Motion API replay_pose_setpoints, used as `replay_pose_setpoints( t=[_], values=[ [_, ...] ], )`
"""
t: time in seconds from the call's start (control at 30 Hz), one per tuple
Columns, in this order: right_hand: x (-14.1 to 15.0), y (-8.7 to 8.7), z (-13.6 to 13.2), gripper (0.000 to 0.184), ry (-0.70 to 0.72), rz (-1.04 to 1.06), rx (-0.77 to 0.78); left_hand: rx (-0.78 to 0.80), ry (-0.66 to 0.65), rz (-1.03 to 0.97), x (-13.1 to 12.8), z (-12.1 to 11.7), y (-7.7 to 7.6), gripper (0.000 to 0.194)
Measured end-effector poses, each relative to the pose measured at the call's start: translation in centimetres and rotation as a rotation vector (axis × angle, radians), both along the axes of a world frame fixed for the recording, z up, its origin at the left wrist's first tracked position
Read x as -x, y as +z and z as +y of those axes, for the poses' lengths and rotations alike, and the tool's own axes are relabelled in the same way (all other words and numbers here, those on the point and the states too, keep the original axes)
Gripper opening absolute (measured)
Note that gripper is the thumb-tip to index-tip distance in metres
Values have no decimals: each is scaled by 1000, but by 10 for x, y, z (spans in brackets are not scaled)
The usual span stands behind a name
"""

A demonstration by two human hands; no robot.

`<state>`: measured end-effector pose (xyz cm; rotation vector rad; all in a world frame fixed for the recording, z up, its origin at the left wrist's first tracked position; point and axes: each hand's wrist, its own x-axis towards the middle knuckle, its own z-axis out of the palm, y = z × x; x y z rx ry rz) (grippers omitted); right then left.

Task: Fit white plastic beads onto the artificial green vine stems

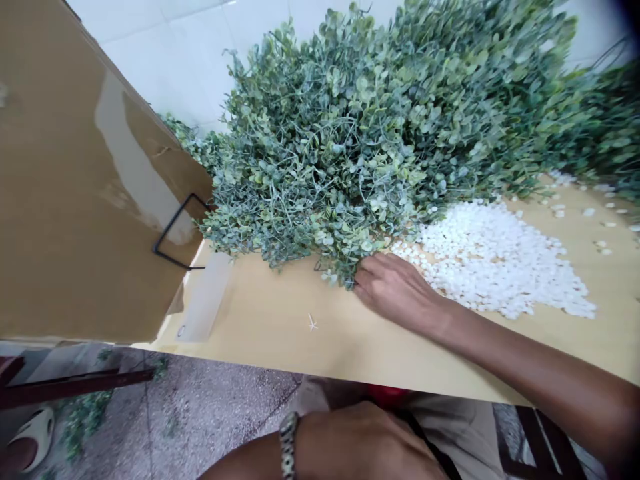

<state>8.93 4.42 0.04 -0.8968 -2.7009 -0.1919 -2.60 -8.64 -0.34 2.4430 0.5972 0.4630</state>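
Note:
At the front edge of a large heap of green artificial foliage [320,153], my right hand [387,283] rests low over the table. Its fingers are curled closed on a leafy sprig [345,257], and their tips are partly hidden by leaves. A pile of small white plastic pieces [500,260] lies just right of that hand. My left hand [370,443], with a metal band at the wrist, is below the table edge near my lap. Its fingers are out of sight, so I cannot tell what they do.
A tall cardboard box [90,180] stands at the left, with a black wire frame [173,233] against it. Near it lies a clear plastic strip [205,300]. One small white star-shaped piece [313,323] is on the wooden tabletop [270,313]. Someone's sandalled foot [33,440] shows at lower left.

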Motion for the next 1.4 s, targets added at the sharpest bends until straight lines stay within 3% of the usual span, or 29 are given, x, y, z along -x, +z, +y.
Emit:
replay_pose_setpoints(
  t=[0.03,0.07,0.17,0.2,0.33,0.5,0.57,0.63,0.77,0.97,1.1,1.27,1.4],
  values=[
    [4,0,2,22,1,-11,-12,84,-41,-122,11,4,11,14],
    [6,1,3,21,10,-4,-9,94,43,-161,23,11,22,23],
    [-3,9,7,19,39,147,105,-142,542,-290,53,48,38,24],
    [-8,14,9,17,39,243,169,-193,643,-297,60,63,39,23],
    [-28,29,25,11,-67,751,464,-339,697,-246,72,113,29,36],
    [-44,41,27,24,-94,1369,861,-544,671,294,70,134,24,40],
    [-51,43,17,24,-92,1487,955,-584,683,377,72,131,27,39],
    [-57,42,2,23,-116,1576,1011,-621,660,333,73,123,32,40],
    [-63,28,-29,21,-180,1635,1140,-673,617,4,63,89,42,31],
    [-54,-4,-66,16,-157,1582,1251,-398,641,-360,12,34,48,23],
    [-46,-14,-84,14,-175,1479,1189,-187,768,-330,-12,26,34,23],
    [-40,-16,-98,26,-201,1296,992,-114,930,-225,-16,27,24,38],
    [-40,-23,-103,26,-123,1154,805,-207,923,-241,-19,23,24,43]
  ],
)
